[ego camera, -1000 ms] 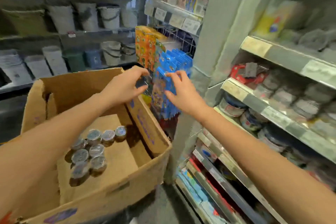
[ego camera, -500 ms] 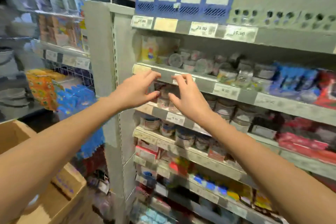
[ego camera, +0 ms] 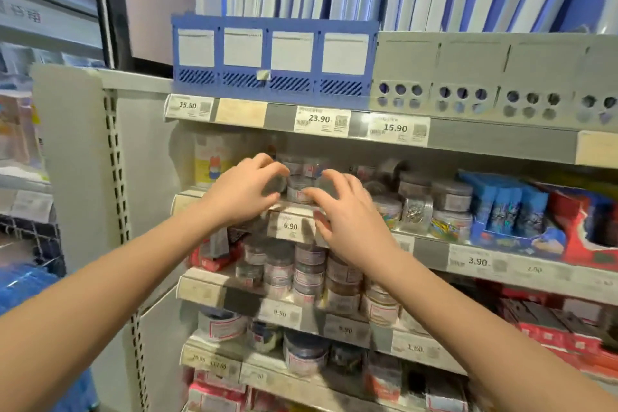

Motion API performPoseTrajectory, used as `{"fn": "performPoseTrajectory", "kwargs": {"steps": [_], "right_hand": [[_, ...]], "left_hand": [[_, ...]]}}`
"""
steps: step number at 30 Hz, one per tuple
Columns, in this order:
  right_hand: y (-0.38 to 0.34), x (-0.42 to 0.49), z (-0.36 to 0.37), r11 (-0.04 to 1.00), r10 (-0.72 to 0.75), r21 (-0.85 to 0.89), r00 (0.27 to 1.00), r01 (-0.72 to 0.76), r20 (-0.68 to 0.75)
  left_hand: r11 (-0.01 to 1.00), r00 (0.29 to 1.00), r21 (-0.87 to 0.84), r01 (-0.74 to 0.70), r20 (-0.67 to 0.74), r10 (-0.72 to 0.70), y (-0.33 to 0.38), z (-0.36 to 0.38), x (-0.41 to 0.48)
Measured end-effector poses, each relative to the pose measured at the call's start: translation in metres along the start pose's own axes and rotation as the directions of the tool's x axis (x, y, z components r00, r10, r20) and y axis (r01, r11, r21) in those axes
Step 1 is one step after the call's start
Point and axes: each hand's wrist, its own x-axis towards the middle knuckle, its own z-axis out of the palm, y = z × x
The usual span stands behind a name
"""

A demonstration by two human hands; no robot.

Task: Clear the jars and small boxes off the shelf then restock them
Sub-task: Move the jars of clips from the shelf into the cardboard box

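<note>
Reaching into the stacked jars [ego camera: 301, 192] at the left end of the shelf [ego camera: 431, 252], second from top. Left hand [ego camera: 244, 191] curled round a small jar [ego camera: 276, 183], mostly hidden behind the fingers. Right hand [ego camera: 347, 214] clawed, fingers spread just beside; too blurred to tell any grip. Price tag [ego camera: 290, 226] partly covered.

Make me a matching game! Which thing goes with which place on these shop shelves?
Things:
1 blue plastic file rack
2 white 6.90 price tag
3 blue packets in a display box
4 red cardboard box

Places:
A far right edge of the view
B on the top shelf
C shelf edge under the small clear jars
D just left of the red box

Pairs: 1-B; 2-C; 3-D; 4-A
</note>
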Motion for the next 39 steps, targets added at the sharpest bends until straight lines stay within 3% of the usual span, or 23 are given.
{"fn": "performPoseTrajectory", "kwargs": {"steps": [7, 13, 24, 30, 35, 39], "right_hand": [[0.032, 0.039, 0.000, 0.974, 0.082, -0.225, 0.975, -0.034, 0.208], [0.049, 0.063, 0.009, 0.977, 0.057, -0.210, 0.930, 0.022, 0.364], [0.048, 0.077, 0.005, 0.968, -0.060, -0.182, 0.868, 0.171, 0.492], [0.043, 0.069, 0.001, 0.931, -0.108, -0.274, 0.899, 0.242, 0.425], [0.037, 0.052, -0.013, 0.913, -0.127, -0.329, 0.935, 0.241, 0.332], [0.029, 0.040, -0.023, 0.917, -0.190, -0.306, 0.954, 0.256, 0.231]], "left_hand": [[0.976, 0.982, 0.201, 0.082, 0.153, -0.114, -0.022, 0.010, 0.041], [0.999, 0.968, 0.040, 0.013, 0.250, -0.022, -0.039, 0.027, 0.060], [0.993, 0.958, 0.102, 0.056, 0.276, -0.082, -0.034, 0.033, 0.072], [0.999, 0.990, -0.022, 0.034, 0.141, -0.030, -0.036, 0.027, 0.057], [1.000, 1.000, 0.013, -0.006, -0.006, 0.006, -0.023, 0.016, 0.036], [0.995, 0.998, -0.100, -0.016, -0.056, 0.010, -0.012, 0.006, 0.006]]}}
